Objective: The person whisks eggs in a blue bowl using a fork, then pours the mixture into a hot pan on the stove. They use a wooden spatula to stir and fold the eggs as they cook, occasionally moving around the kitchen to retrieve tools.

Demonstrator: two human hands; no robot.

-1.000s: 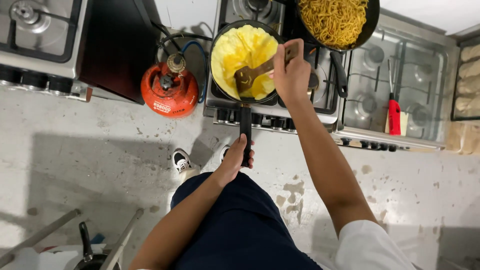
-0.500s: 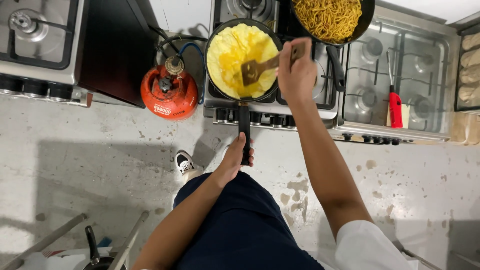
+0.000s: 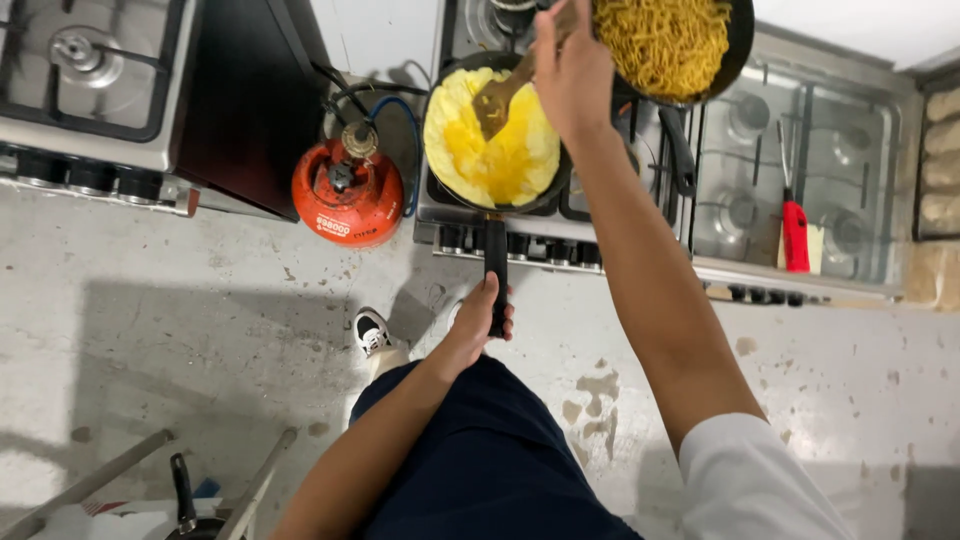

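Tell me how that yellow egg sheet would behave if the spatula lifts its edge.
The egg looks soft and glossy, so it would probably flop and fold. It fills the frying pan as one thin sheet, so it may tear. The wooden spatula covers only a small part, so the rest would likely sag.

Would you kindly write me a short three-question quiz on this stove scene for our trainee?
1. True or false: the left hand grips the handle of the egg pan.
2. What does the right hand hold over the eggs? A) a fork B) a wooden spatula C) a ladle
3. Fill in: the pan behind the egg pan holds ____.

Key
1. True.
2. B; its blade rests on the eggs.
3. Noodles, in the noodle pan at the back burner.
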